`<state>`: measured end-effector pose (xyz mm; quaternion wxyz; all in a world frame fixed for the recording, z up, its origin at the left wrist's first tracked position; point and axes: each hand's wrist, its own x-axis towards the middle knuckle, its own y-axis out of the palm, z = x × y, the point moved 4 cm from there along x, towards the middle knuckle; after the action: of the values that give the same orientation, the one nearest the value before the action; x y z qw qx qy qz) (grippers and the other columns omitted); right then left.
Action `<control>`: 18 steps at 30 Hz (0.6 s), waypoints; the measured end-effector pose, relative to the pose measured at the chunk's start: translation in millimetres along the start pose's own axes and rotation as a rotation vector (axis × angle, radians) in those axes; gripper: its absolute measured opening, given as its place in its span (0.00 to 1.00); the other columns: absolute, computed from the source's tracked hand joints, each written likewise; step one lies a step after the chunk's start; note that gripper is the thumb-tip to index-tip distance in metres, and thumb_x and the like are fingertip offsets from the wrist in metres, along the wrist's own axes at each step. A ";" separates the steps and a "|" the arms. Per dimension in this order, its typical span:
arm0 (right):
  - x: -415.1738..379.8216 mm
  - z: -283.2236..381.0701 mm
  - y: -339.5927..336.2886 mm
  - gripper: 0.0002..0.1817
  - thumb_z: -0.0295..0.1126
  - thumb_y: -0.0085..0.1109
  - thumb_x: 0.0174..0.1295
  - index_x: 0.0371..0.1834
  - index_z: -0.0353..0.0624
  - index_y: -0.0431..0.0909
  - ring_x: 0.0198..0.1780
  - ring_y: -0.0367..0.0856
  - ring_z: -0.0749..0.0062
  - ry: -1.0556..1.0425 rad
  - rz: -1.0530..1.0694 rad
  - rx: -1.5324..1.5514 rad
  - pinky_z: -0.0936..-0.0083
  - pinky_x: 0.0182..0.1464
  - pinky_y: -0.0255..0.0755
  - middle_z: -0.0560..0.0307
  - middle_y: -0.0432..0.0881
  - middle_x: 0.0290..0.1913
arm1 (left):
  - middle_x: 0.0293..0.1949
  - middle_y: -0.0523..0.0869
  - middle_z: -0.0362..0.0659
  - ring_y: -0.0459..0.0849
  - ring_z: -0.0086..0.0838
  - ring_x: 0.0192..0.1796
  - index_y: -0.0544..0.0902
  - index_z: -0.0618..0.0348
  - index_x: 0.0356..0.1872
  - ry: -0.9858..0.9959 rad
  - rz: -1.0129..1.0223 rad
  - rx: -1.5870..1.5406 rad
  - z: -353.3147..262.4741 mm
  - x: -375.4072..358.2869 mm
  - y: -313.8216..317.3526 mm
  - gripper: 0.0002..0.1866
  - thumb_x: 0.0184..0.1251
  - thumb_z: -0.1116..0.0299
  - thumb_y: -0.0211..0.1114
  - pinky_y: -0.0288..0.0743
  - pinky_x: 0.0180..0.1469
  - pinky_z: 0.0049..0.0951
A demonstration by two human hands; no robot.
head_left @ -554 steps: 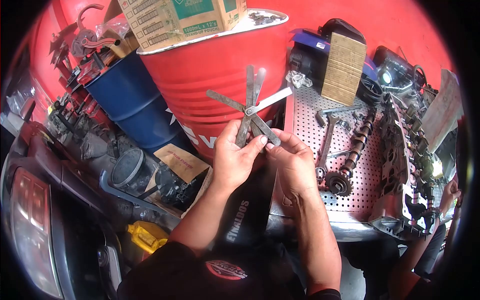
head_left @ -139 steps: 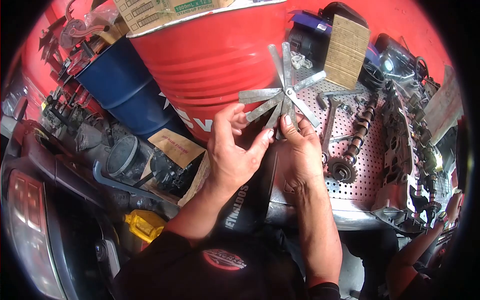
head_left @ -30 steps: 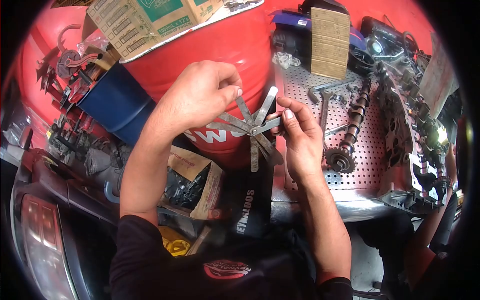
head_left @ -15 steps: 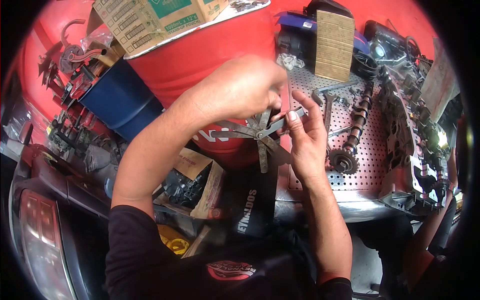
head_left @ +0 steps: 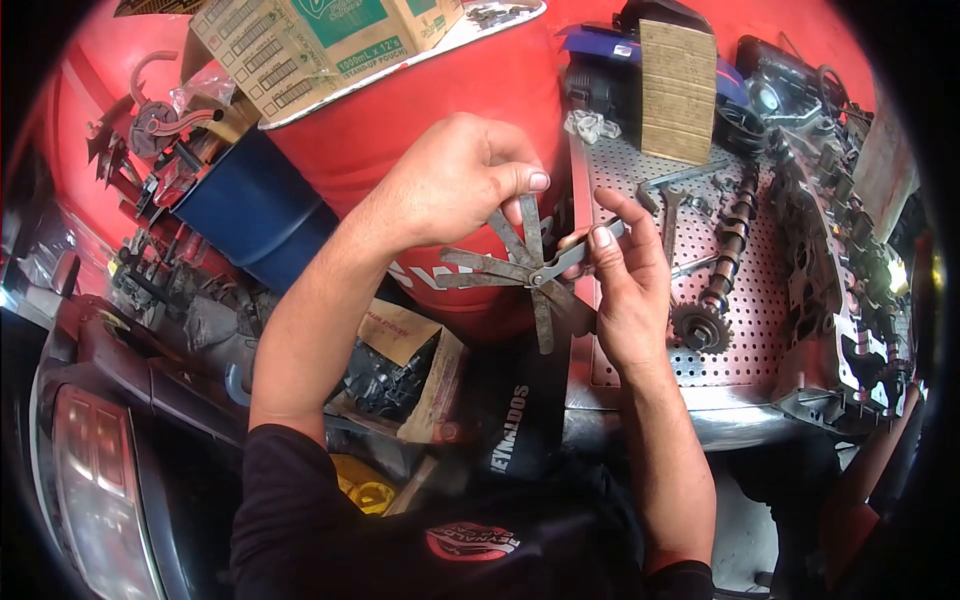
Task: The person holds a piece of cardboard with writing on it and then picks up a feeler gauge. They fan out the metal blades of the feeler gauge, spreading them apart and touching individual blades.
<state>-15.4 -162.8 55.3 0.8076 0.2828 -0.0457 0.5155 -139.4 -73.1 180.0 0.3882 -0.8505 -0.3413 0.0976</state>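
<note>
A feeler gauge (head_left: 543, 313) with several thin metal blades fanned out around its pivot is held between my hands. My right hand (head_left: 630, 280) grips its handle between thumb and fingers. The thumb and fingers of my left hand (head_left: 480, 180) pinch the upper blades near their tips. Other blades point left and down. To the right, a camshaft (head_left: 732, 240) with a toothed sprocket (head_left: 702, 328) lies on the perforated metal table (head_left: 640, 378), beside a wrench (head_left: 671, 225).
A cylinder head (head_left: 820, 290) stands at the table's right. Behind are a cardboard piece (head_left: 677, 95) and a red drum (head_left: 400, 130) bearing a carton (head_left: 300, 50). A blue bin (head_left: 255, 205) and car headlight (head_left: 95, 490) are left. Another person's arm (head_left: 875, 455) shows at right.
My left hand has come down onto the upper blades, one of which now points straight up. The whole view has shifted slightly, so things appear further right.
</note>
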 end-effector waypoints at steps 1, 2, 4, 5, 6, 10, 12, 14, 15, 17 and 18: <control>0.1 0.5 0.2 0.18 0.28 0.54 0.75 0.66 0.40 0.71 0.34 0.78 0.83 -0.007 0.003 -0.002 0.85 0.38 0.77 0.61 0.81 0.38 | 0.28 0.85 0.41 0.84 0.20 0.29 0.83 0.68 0.38 0.005 -0.004 -0.031 1.0 -0.8 0.1 0.07 0.72 0.73 0.63 0.78 0.32 0.22; 0.0 0.6 0.5 0.18 0.28 0.54 0.75 0.66 0.40 0.71 0.34 0.79 0.83 0.009 -0.001 0.014 0.85 0.38 0.78 0.60 0.81 0.38 | 0.28 0.85 0.41 0.83 0.20 0.29 0.83 0.68 0.38 0.010 -0.008 -0.062 3.7 -1.1 0.7 0.07 0.72 0.73 0.63 0.78 0.32 0.22; -0.9 1.7 1.1 0.18 0.28 0.54 0.75 0.66 0.40 0.71 0.33 0.80 0.82 0.044 -0.009 0.043 0.85 0.36 0.78 0.60 0.81 0.38 | 0.28 0.85 0.41 0.83 0.19 0.29 0.83 0.68 0.38 0.026 -0.023 -0.118 9.1 -0.7 1.0 0.07 0.72 0.73 0.63 0.78 0.32 0.21; -1.2 2.8 1.6 0.18 0.28 0.54 0.75 0.66 0.40 0.71 0.33 0.81 0.82 0.052 -0.013 0.048 0.85 0.35 0.78 0.59 0.81 0.38 | 0.28 0.85 0.41 0.83 0.19 0.29 0.83 0.68 0.38 0.036 -0.033 -0.141 11.8 -0.5 0.8 0.07 0.71 0.73 0.64 0.78 0.32 0.21; -1.6 3.9 2.3 0.18 0.28 0.54 0.75 0.66 0.40 0.71 0.32 0.81 0.82 0.061 -0.017 0.053 0.85 0.35 0.77 0.59 0.82 0.38 | 0.28 0.85 0.40 0.82 0.19 0.29 0.83 0.68 0.39 0.047 -0.044 -0.164 12.8 -0.5 0.2 0.07 0.71 0.73 0.64 0.78 0.32 0.21; -0.7 3.7 1.0 0.17 0.28 0.54 0.75 0.65 0.40 0.71 0.31 0.82 0.82 0.061 -0.021 0.014 0.86 0.32 0.76 0.59 0.82 0.36 | 0.28 0.85 0.40 0.82 0.18 0.30 0.82 0.67 0.39 0.061 -0.074 -0.191 11.2 -4.5 0.6 0.06 0.71 0.73 0.64 0.77 0.33 0.21; -0.9 4.0 1.8 0.17 0.28 0.54 0.75 0.65 0.40 0.71 0.30 0.82 0.82 0.072 -0.025 0.034 0.87 0.31 0.76 0.59 0.82 0.36 | 0.28 0.85 0.39 0.82 0.18 0.30 0.82 0.66 0.40 0.069 -0.084 -0.177 9.7 -6.3 1.1 0.06 0.71 0.73 0.64 0.78 0.34 0.21; -1.1 3.9 2.1 0.17 0.28 0.54 0.75 0.65 0.40 0.71 0.30 0.81 0.82 0.081 -0.025 0.046 0.87 0.31 0.75 0.59 0.82 0.36 | 0.28 0.85 0.39 0.82 0.18 0.30 0.82 0.66 0.40 0.071 -0.082 -0.170 10.2 -6.9 1.4 0.05 0.71 0.73 0.64 0.77 0.34 0.21; -1.2 3.7 1.9 0.17 0.28 0.54 0.75 0.65 0.40 0.71 0.30 0.81 0.82 0.084 -0.023 0.047 0.86 0.31 0.75 0.59 0.82 0.36 | 0.28 0.85 0.39 0.82 0.18 0.30 0.82 0.66 0.40 0.072 -0.081 -0.166 10.4 -7.3 1.6 0.05 0.71 0.73 0.64 0.77 0.34 0.21; -1.2 3.7 1.7 0.17 0.29 0.54 0.75 0.65 0.40 0.71 0.30 0.81 0.82 0.086 -0.024 0.048 0.86 0.31 0.75 0.59 0.82 0.36 | 0.28 0.85 0.38 0.82 0.18 0.30 0.82 0.66 0.40 0.066 -0.086 -0.193 11.8 -7.9 2.7 0.05 0.71 0.74 0.64 0.77 0.34 0.21; -1.4 3.9 1.7 0.17 0.29 0.54 0.75 0.65 0.40 0.71 0.30 0.81 0.82 0.085 -0.026 0.047 0.86 0.31 0.75 0.59 0.82 0.36 | 0.28 0.85 0.38 0.82 0.18 0.30 0.82 0.66 0.40 0.063 -0.088 -0.207 12.8 -8.2 3.6 0.05 0.71 0.74 0.64 0.77 0.34 0.21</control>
<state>-16.6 -165.4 58.7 0.8085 0.2799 0.0045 0.5177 -149.2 -72.5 167.9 0.3127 -0.8729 -0.3741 0.0178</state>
